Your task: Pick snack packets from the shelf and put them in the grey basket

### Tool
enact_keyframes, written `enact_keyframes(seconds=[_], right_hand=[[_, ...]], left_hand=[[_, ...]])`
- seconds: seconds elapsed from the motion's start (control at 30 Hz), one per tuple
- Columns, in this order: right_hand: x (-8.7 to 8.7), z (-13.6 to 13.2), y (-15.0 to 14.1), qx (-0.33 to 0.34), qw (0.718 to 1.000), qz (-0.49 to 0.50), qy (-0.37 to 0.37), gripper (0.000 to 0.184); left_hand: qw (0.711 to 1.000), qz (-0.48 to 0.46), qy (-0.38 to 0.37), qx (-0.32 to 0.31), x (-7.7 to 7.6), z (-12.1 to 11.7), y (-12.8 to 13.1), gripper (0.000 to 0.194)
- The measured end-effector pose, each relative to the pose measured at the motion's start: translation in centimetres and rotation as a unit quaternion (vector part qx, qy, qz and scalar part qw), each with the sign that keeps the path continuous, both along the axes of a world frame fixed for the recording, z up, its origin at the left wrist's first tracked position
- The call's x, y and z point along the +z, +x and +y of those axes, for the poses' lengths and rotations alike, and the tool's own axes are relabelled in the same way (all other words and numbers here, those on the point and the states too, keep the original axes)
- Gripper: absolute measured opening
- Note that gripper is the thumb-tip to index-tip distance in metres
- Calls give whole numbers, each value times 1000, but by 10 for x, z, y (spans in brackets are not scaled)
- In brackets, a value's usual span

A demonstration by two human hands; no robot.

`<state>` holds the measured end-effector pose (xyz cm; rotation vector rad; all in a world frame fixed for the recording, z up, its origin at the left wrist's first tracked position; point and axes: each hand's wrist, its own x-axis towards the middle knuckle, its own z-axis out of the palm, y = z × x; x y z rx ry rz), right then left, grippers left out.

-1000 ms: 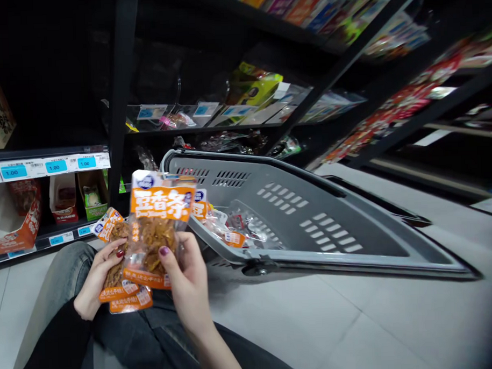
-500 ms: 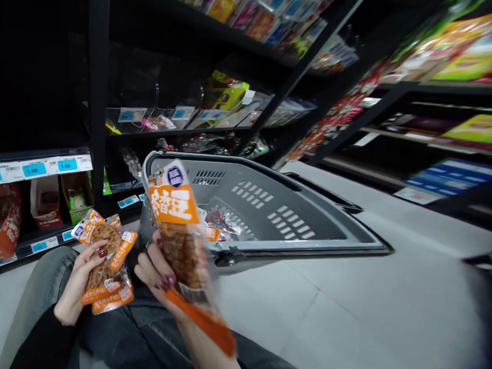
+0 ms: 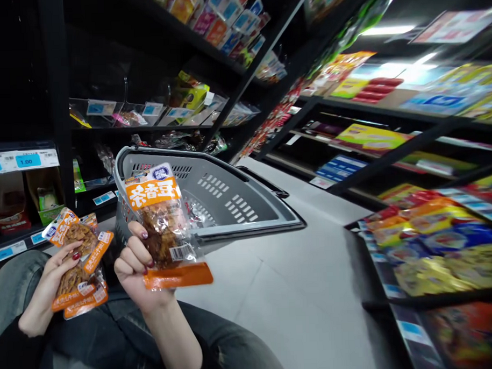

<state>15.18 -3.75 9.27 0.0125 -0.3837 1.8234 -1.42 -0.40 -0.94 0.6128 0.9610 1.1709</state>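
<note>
**Edge grips leave room for a slip**

The grey slotted plastic basket (image 3: 267,227) sits beside us on the pale tiled floor (image 3: 297,274); its raised rim could catch the packets if our hands pass too low. Our right hand (image 3: 138,277) presents a clear packet with orange bands and brown food (image 3: 162,230) in front of the basket in our view; we cannot tell whether it hangs over the opening. The fingers curl close together at one side edge, painted nails showing, with the thumb hidden behind the packet. That off-centre hold could let the packet swing or pivot loose.

Our left hand (image 3: 49,277) pinches a fanned bunch of similar orange-banded packets (image 3: 82,241) above our lap, just beside the right hand. Some fingers lie across the front and the rest are hidden. The overlapping slick film could make the outer packets slide out if the pinch eases.

As for containers, the basket holds small clear-wrapped packets (image 3: 204,213), their contents too blurred to name. On the low shelf, the red-and-white open carton (image 3: 13,224) contains something dark reddish, and the green-fronted open carton (image 3: 51,215) beside it holds a pale packet with green markings (image 3: 47,198).
</note>
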Motion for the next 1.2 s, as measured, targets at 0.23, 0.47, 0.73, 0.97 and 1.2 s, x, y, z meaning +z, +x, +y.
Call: enact_keyframes(seconds=[0.23, 0.47, 0.73, 0.97, 1.2], right_hand=[[0, 1, 0, 5, 1000, -5, 27, 31], [-6, 2, 0, 81, 981, -8, 178, 38], [-7, 0, -1, 63, 988, -47, 135, 44], [2, -1, 0, -12, 999, -21, 35, 34], [1, 1, 0, -50, 997, -57, 17, 28]], left_hand=[[1000, -9, -4, -3, 2, 0, 1, 40], [1000, -1, -9, -5, -1, 0, 0, 42], [1000, 0, -7, -2, -1, 1, 0, 43], [1000, -7, -8, -7, 1, 0, 1, 40], [1000, 11, -14, -9, 0, 0, 1, 43]])
